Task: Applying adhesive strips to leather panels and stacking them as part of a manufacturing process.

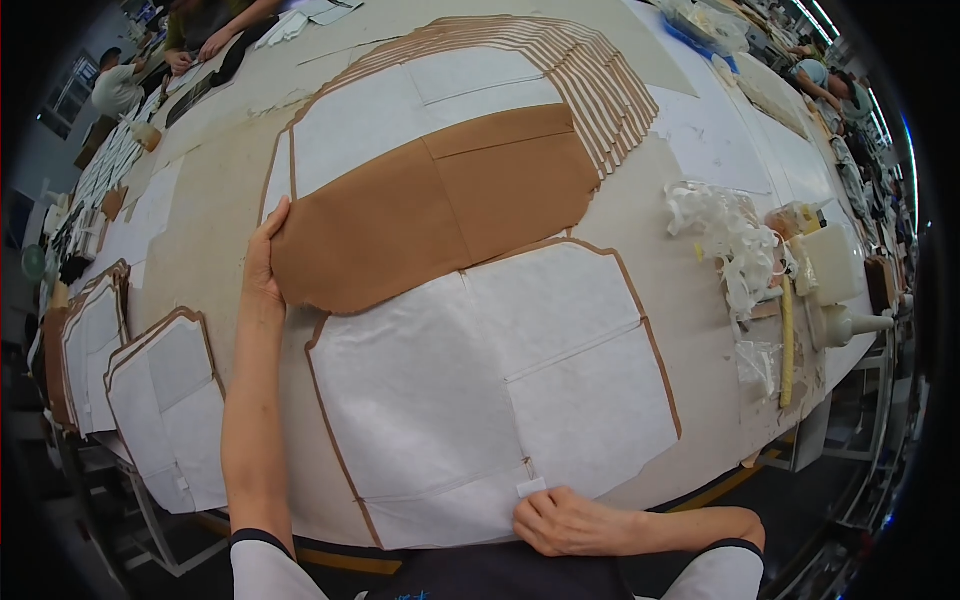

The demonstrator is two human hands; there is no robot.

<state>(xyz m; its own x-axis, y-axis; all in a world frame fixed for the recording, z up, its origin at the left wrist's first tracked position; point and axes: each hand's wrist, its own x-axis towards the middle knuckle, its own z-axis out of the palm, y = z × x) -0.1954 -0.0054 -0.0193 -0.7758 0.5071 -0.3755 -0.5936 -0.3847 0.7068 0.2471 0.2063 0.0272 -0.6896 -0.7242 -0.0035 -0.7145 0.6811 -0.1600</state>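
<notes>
A brown panel (400,215) with stitched seams lies smooth side up, and my left hand (262,255) is closed on its left edge. The far part of it overlaps a fanned stack of white-backed panels (600,90) with brown edges. Nearer to me a large white-backed panel (430,400) lies flat, brown along its sides and seamed across. My right hand (562,522) is curled closed at that panel's near edge, right beside a small white tag (531,487). Its fingertips are partly hidden.
More white-backed panels (170,400) hang over the table's left edge. On the right lie crumpled plastic bags (735,235), a pale plastic container (832,262), a nozzle bottle (850,325) and a yellow stick (786,345). Other people (215,40) work around the far side.
</notes>
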